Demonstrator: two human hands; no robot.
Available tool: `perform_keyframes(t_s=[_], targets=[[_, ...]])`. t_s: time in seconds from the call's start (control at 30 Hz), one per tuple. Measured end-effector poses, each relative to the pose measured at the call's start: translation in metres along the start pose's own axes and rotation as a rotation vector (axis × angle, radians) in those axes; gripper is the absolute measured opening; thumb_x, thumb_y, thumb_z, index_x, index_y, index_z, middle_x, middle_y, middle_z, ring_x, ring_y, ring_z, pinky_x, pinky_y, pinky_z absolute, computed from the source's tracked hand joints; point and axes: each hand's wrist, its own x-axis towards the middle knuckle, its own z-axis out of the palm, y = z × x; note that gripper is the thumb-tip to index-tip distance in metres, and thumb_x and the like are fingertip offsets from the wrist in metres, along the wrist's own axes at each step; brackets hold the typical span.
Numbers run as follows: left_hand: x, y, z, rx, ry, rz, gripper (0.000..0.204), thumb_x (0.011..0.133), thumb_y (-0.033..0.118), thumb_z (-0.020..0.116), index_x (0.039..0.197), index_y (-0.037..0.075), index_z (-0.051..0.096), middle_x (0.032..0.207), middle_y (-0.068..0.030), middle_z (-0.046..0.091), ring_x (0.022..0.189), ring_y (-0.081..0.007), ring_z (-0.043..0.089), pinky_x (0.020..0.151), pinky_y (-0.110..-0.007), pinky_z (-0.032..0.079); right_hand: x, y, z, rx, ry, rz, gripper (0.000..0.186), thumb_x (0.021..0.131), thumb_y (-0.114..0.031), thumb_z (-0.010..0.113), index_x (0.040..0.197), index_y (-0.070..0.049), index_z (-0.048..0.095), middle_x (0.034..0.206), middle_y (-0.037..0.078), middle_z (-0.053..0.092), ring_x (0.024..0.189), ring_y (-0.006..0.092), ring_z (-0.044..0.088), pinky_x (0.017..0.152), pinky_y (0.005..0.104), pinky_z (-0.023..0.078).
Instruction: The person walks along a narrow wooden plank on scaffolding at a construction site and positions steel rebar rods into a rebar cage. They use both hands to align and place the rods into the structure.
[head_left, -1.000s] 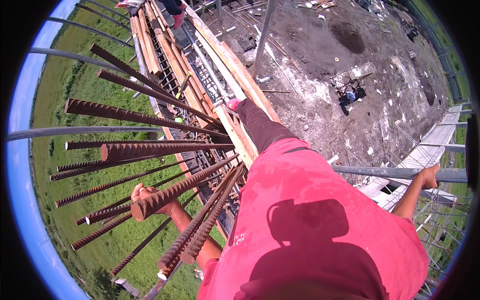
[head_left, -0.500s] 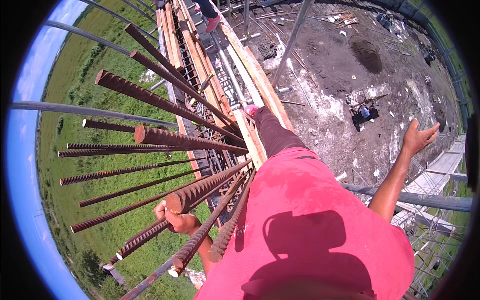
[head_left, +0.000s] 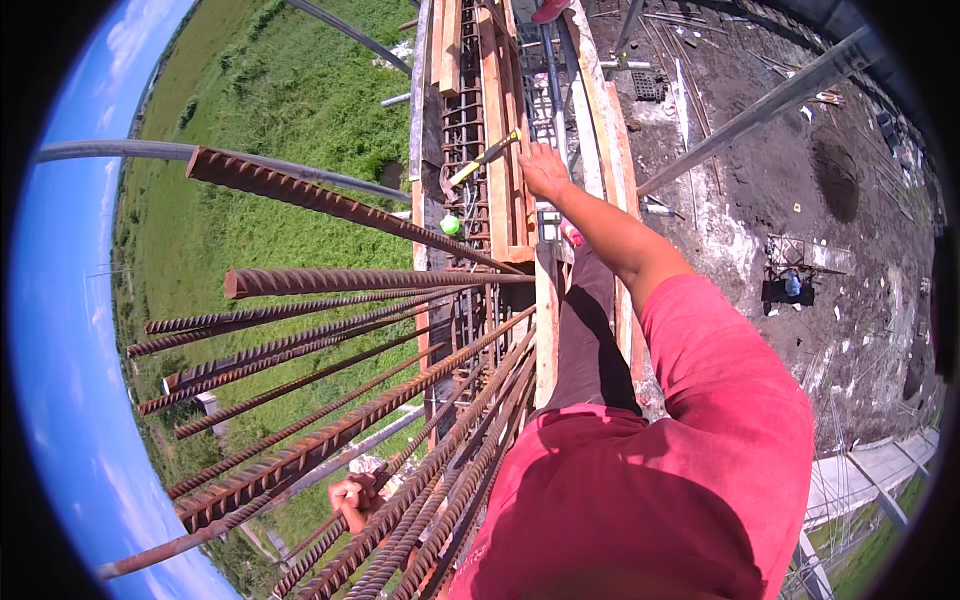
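My left hand (head_left: 352, 499) is closed around a rusty steel reinforcing bar (head_left: 318, 553) at the lower left, partly behind other bars. My right hand (head_left: 543, 172) reaches forward over the timber boards (head_left: 497, 130). Its fingers are extended beside the grip end of a claw hammer (head_left: 482, 160) and do not wrap it. The hammer, with a yellow-green and black handle, lies across a board and the steel cage (head_left: 462, 125), head to the left. A small bright green round object (head_left: 450, 224) sits in the cage below the hammer head.
Thick ribbed bars (head_left: 370, 282) fan out to the left from the column. Metal pipes (head_left: 770, 110) cross on both sides. Grass (head_left: 260, 120) lies far below on the left, dirt ground (head_left: 740, 190) on the right. Another person's pink shoe (head_left: 551, 10) shows at the top.
My right hand has swung from the far right to the boards near the hammer. My view has turned and leaned forward. My left hand still grips among the bars, now lower in view.
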Motion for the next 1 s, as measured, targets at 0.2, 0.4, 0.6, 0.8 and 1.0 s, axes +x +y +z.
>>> perform_keyframes(t_s=[0.2,0.4,0.6,0.8,1.0], targets=[[-0.01,0.013,0.024,0.169,0.179,-0.009,0.023,0.086,0.027,0.06,0.079,0.011,0.045,0.062,0.0012,0.038,0.062,-0.0141,0.04,0.064,-0.032,0.036,0.124,0.014,0.114,-0.07,-0.12,-0.029,0.032,0.095,-0.02,0.041,0.111,-0.01,0.067,0.133,0.016,0.05,0.133,0.0333,0.036,0.104,0.055,0.031],[-0.002,0.025,0.025,0.173,0.107,-0.008,0.017,0.094,0.023,0.052,0.085,0.009,0.052,0.065,-0.0031,0.05,0.066,-0.0173,0.049,0.072,-0.037,0.044,0.201,0.026,0.175,-0.23,-0.091,-0.093,0.037,0.095,-0.018,0.043,0.129,-0.01,0.053,0.142,0.015,0.044,0.138,0.0313,0.033,0.11,0.0516,0.024],[0.001,0.023,0.029,0.201,0.223,-0.033,0.016,0.091,0.022,0.053,0.083,0.008,0.052,0.062,-0.0026,0.047,0.062,-0.017,0.047,0.068,-0.036,0.042,0.211,0.024,0.189,-0.303,-0.35,-0.075,0.029,0.088,-0.019,0.058,0.115,-0.014,0.067,0.116,0.009,0.068,0.111,0.0299,0.063,0.092,0.0531,0.047],[-0.006,0.017,0.037,0.112,0.156,0.041,0.014,0.089,0.02,0.054,0.082,0.007,0.052,0.059,-0.0021,0.044,0.059,-0.0166,0.045,0.064,-0.034,0.041,0.14,0.009,0.144,0.15,-0.472,0.123,0.03,0.077,-0.015,0.061,0.104,-0.004,0.07,0.106,0.019,0.069,0.099,0.0333,0.067,0.084,0.0411,0.054],[-0.017,0.004,0.041,0.033,0.462,0.039,0.012,0.083,0.017,0.055,0.081,0.005,0.05,0.068,-0.0033,0.048,0.062,-0.0158,0.046,0.065,-0.03,0.042,-0.03,0.005,0.032,0.827,-0.205,0.0,0.026,0.075,-0.019,0.07,0.091,-0.003,0.059,0.063,0.005,0.052,0.057,0.0172,0.052,0.059,0.0338,0.047]])
